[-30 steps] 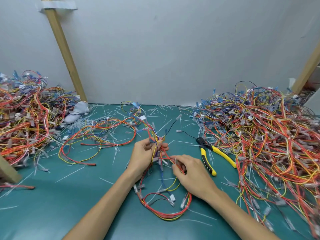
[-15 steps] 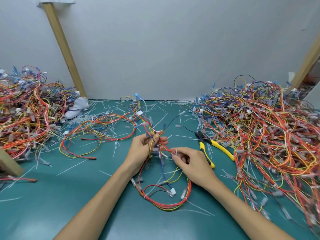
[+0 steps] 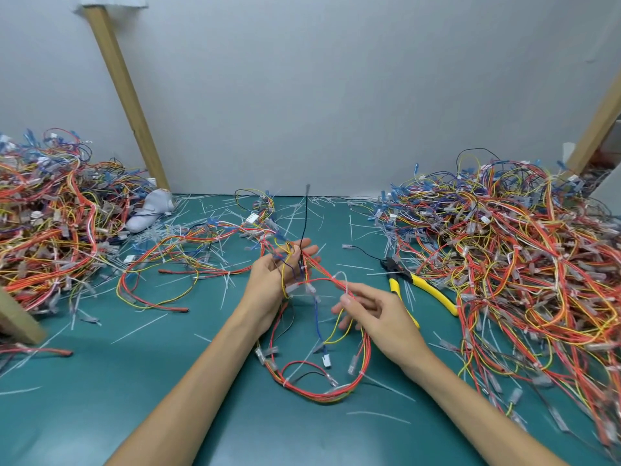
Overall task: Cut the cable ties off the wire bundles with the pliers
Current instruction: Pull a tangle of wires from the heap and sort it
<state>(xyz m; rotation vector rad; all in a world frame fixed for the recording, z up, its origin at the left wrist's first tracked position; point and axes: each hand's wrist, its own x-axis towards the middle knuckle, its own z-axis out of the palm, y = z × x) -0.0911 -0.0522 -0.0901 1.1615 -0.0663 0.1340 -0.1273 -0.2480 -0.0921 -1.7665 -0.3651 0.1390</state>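
The wire bundle (image 3: 319, 393) is a long loop of red, orange and yellow wires. It also has one blue wire, one black wire and little clear plugs on the ends. Small white ties hold it together in a few spots. Its low end lies on the green table (image 3: 151, 408), nearer than the pliers (image 3: 408, 276) and to their left.

The right hand (image 3: 379, 317) is just left of the pliers and hides part of one handle. Its thumb and finger pinch a thin white cable tie (image 3: 342, 279) that curls up. The left hand (image 3: 272, 284) is farther left of the pliers. It grips the top of the bundle and holds it up.

The pliers lie flat on the table, with yellow handles and a black nose. Right beside them, on the right, sits a big messy wire pile (image 3: 521, 264). Far to their left is another pile (image 3: 43, 230). Cut white ties (image 3: 295, 210) lie scattered behind the pliers, toward the wall.
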